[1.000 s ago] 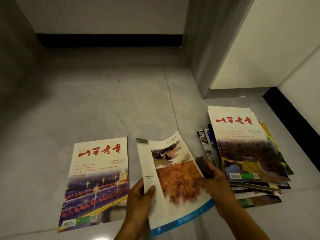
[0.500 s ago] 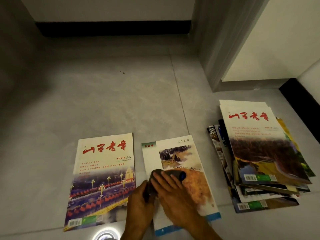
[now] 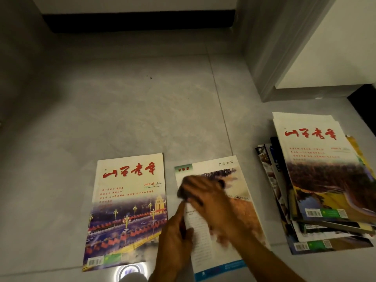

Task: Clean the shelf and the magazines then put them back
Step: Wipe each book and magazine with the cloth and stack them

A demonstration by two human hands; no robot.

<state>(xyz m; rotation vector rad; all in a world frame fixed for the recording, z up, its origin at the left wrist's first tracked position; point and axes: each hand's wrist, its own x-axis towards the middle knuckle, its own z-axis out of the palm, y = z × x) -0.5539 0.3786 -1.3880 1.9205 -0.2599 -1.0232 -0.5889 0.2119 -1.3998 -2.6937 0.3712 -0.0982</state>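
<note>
1. My right hand lies on the middle magazine with the landscape painting on its cover, fingers curled over a dark grey cloth and pressing it against the upper part of the page. The hand is blurred, so I cannot make out the finer lie of each finger.
2. My left hand rests on that magazine's left edge, the forefinger stretched out flat along the white text column and the other fingers relaxed, grasping nothing.
3. This magazine lies flat on the pale grey tiled floor, near the bottom of the view.
4. Just beside it on the left, apart by a narrow strip of floor, lies a flat magazine with red brush lettering and a lamp-lit street scene.
5. Well to the right sits an uneven stack of magazines, the top one carrying the same red lettering over a brown and yellow landscape.
6. A grey door frame rises behind the stack, and a black skirting strip runs along the far wall.
</note>
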